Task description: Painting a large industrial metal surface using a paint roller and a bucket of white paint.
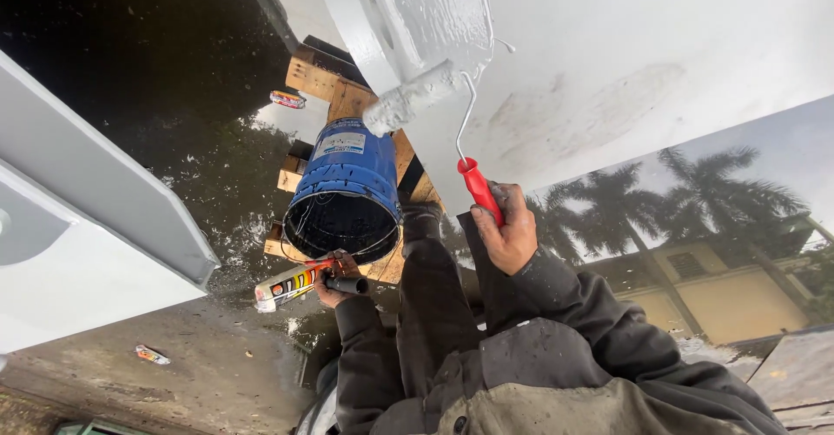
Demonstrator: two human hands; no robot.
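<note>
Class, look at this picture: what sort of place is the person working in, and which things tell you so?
Probably an outdoor work yard where steel is being painted. A paint roller lies against a wet white steel part, a blue bucket sits on a wooden pallet, and palm trees stand beyond.

Our right hand [506,229] is raised ahead of us, its grip closed in a fist around the red roller handle [479,187], knuckles outward, fingers smeared with paint. The right arm rises from the lower right in a dark sleeve, bent at the elbow. Our left hand [334,280] sits lower and nearer, fingers wrapped around a tube [287,286] that lies sideways, the left forearm reaching up from below in the same dark sleeve.
</note>
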